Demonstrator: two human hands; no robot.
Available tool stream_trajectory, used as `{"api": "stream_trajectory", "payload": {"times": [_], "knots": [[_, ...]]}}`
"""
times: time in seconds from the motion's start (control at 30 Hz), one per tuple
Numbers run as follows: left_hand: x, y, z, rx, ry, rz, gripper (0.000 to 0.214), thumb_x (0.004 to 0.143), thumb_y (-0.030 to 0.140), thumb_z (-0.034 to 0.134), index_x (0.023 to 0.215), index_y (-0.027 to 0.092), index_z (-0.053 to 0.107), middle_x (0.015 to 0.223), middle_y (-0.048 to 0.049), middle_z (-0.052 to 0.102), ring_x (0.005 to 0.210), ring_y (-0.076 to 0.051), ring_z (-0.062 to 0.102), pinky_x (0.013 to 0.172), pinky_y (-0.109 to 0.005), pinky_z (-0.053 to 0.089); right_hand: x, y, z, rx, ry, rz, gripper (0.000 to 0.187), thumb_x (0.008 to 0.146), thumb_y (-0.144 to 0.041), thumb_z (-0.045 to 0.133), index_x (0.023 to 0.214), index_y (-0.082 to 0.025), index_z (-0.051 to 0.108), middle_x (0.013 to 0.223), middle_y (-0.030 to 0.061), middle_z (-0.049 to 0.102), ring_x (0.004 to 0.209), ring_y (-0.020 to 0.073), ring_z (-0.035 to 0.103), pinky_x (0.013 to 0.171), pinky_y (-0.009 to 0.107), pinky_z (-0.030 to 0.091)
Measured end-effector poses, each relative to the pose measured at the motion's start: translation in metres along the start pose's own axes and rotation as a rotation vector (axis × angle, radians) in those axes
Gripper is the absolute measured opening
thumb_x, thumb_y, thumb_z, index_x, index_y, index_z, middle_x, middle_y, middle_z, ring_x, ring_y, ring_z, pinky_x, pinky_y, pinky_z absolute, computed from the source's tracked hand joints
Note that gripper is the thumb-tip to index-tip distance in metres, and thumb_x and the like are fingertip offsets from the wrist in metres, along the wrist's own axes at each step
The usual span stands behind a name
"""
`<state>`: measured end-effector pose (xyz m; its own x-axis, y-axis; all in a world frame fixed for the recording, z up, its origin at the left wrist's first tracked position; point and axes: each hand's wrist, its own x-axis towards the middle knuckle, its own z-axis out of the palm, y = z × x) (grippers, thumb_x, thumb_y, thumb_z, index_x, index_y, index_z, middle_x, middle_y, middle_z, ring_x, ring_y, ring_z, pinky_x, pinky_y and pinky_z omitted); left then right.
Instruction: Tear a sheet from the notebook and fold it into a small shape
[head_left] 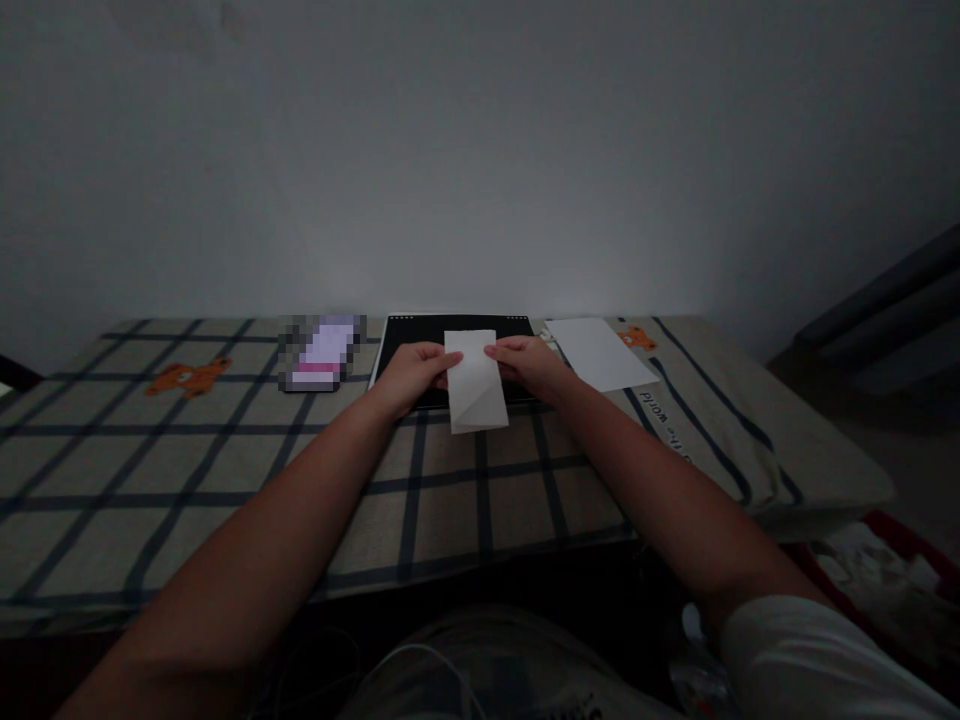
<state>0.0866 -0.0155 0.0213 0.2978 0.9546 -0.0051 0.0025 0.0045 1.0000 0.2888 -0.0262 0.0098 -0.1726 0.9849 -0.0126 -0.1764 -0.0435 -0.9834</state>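
A folded white sheet of paper (477, 385) is held up between my two hands, with a slanting crease near its lower end. My left hand (411, 374) pinches its left edge, thumb on the near face. On the opposite edge, my right hand (534, 364) grips it the same way. Behind and beneath the paper lies a black pad with a row of small holes along its far edge (420, 330), partly covered by my hands.
White paper (600, 352) lies right of the pad. A phone with a lit, blurred screen (324, 352) rests at the left. The checked tablecloth (247, 460) reaches the grey wall (480, 160). Below the table's right end is a red container (885, 560) with pale items.
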Motion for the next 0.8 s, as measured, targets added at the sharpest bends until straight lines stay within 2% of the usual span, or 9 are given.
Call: {"api": "stream_trajectory", "payload": {"times": [0.3, 0.5, 0.7, 0.8], "knots": [[0.0028, -0.0044, -0.001, 0.016, -0.008, -0.011, 0.021, 0.067, 0.032, 0.079, 0.066, 0.014, 0.067, 0.065, -0.0015, 0.065, 0.056, -0.01, 0.057, 0.058, -0.023, 0.049, 0.0034, 0.0011, -0.0011, 0.007, 0.05, -0.041, 0.021, 0.067, -0.032, 0.081, 0.074, -0.017, 0.067, 0.073, -0.0003, 0.067, 0.068, 0.0105, 0.061, 0.07, 0.026, 0.055], [0.0015, -0.0021, -0.0011, 0.057, -0.017, 0.004, 0.021, 0.066, 0.031, 0.081, 0.073, 0.014, 0.071, 0.071, -0.0026, 0.069, 0.062, -0.011, 0.06, 0.066, -0.026, 0.051, 0.0005, -0.0021, -0.0003, 0.087, 0.011, 0.008, 0.018, 0.072, -0.028, 0.078, 0.083, -0.017, 0.07, 0.082, 0.0034, 0.072, 0.075, 0.0126, 0.066, 0.072, 0.025, 0.056], [0.004, -0.0066, 0.0005, 0.04, -0.045, 0.008, 0.025, 0.063, 0.033, 0.083, 0.074, 0.015, 0.071, 0.073, -0.0034, 0.071, 0.064, -0.013, 0.062, 0.068, -0.028, 0.053, 0.0029, -0.0028, 0.0007, 0.045, 0.12, -0.049, 0.012, 0.076, -0.026, 0.076, 0.078, -0.016, 0.07, 0.074, 0.0019, 0.07, 0.066, 0.0103, 0.063, 0.066, 0.024, 0.055], [0.0053, -0.0076, -0.0002, 0.033, -0.002, 0.043, 0.026, 0.062, 0.035, 0.084, 0.073, 0.014, 0.071, 0.071, -0.0027, 0.069, 0.062, -0.012, 0.061, 0.065, -0.026, 0.052, 0.0034, -0.0015, 0.0011, 0.019, 0.133, -0.047, 0.013, 0.075, -0.026, 0.076, 0.082, -0.017, 0.07, 0.078, 0.0023, 0.071, 0.068, 0.0108, 0.064, 0.068, 0.025, 0.056]]}}
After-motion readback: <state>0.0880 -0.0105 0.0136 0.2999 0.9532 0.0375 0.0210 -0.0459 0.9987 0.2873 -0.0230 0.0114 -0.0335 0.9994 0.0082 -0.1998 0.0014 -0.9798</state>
